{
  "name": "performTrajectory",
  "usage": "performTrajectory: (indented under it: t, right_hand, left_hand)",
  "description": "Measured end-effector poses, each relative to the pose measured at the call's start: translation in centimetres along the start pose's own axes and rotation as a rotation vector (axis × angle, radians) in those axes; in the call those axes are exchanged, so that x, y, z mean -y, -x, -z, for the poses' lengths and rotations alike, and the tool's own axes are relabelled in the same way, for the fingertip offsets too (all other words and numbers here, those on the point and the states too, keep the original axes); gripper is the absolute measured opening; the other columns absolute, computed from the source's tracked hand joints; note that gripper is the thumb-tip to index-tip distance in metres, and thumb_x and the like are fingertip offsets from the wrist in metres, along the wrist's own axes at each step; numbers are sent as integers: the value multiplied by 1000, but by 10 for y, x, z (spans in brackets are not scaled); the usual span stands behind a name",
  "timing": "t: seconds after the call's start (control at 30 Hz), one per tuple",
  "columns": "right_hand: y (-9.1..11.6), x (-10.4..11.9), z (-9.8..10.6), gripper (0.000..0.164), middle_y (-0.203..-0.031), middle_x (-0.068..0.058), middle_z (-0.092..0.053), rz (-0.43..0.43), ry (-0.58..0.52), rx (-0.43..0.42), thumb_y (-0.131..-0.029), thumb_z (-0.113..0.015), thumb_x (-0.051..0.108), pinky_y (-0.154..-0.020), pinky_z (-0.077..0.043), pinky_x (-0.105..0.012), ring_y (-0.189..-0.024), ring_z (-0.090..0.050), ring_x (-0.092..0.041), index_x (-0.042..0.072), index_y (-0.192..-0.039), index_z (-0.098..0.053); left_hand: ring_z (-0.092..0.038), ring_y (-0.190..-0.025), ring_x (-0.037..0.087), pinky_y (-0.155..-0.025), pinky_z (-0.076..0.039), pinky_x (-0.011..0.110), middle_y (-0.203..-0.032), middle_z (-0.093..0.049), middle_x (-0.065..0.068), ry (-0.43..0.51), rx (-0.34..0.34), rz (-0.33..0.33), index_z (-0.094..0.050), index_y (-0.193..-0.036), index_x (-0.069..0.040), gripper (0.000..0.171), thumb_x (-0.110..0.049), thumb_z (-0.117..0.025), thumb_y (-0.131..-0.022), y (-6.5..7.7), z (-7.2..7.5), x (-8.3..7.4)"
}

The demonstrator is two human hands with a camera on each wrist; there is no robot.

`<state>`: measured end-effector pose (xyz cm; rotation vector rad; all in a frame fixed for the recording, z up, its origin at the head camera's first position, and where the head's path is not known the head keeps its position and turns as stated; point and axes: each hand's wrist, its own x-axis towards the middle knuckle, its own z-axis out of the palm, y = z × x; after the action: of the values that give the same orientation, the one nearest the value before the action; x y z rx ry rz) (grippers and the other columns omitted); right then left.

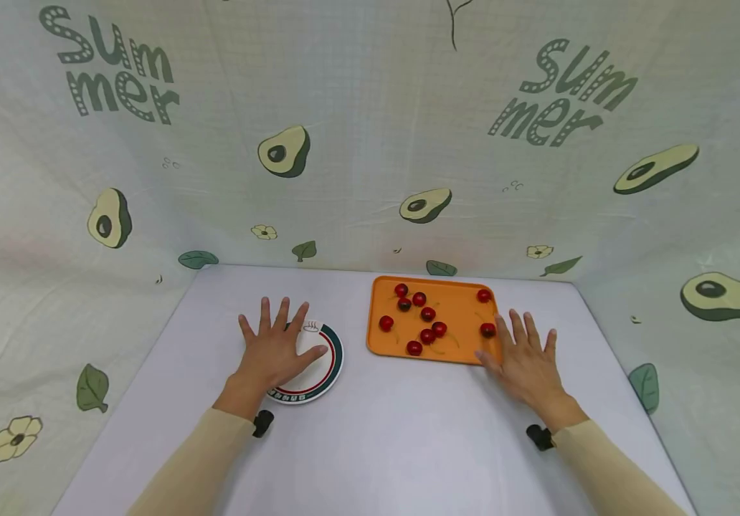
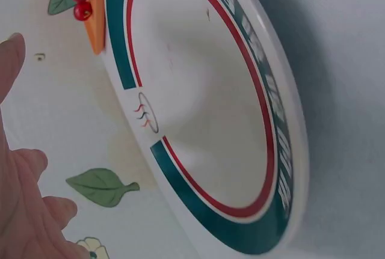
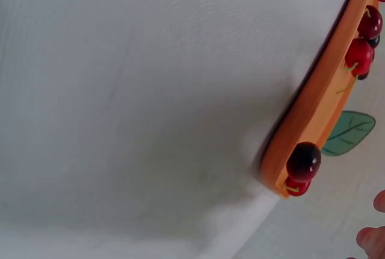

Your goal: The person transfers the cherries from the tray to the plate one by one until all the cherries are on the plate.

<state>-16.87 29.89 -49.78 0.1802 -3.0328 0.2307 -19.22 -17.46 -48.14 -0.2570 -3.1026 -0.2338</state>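
Note:
My left hand [image 1: 272,356] is spread flat in the head view, over the left side of a round white plate [image 1: 326,373] with a green and red rim band. In the left wrist view its fingers [image 2: 27,211] show apart from the plate, holding nothing. My right hand [image 1: 526,367] hovers with fingers spread by the right front corner of an orange tray [image 1: 460,312]. Several dark red cherries with stems, one cherry [image 1: 414,348] near the front rim, lie on the tray. Only some right fingertips [image 3: 373,241] enter the right wrist view. Whether that hand touches the tray cannot be told.
A white table [image 1: 389,444] carries the plate and tray. Behind and at both sides hangs a pale cloth [image 1: 357,93] printed with avocados, leaves and lettering. Small black devices, one wrist device [image 1: 263,423] on the left and another on the right, sit at the sleeves.

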Motion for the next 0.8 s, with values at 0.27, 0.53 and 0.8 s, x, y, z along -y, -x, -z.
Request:
performTrajectory:
  t: [0.27,0.53,0.8]
  right_hand:
    - [-4,-16,-3,94,-172,-31,-11,-33,-21,63,-104,-47,66,-119,6,-83,-159,-3,-54,1,-167,-21]
    - [-12,-40,-8,94,-171,-32,-13,-47,-13,148,-104,-49,64,-119,6,-83,-158,-5,-55,-4,-165,-23]
    - [-17,-42,-11,90,-170,-32,-19,-26,0,196,-106,-50,57,-121,-2,-82,-157,-12,-54,-8,-163,-24]
  left_hand:
    - [-1,-161,50,-120,1,84,-175,-19,17,-56,62,-39,-23,-170,-25,98,-81,-48,-93,-19,-9,-34]
    - [-5,-164,39,-126,0,75,-175,-23,12,-95,139,-106,-26,-169,-19,96,-78,-47,-96,-43,-27,-87]
    - [-10,-164,34,-129,3,70,-173,-28,13,-56,207,-128,-31,-166,-9,93,-73,-45,-100,-52,-48,-115]
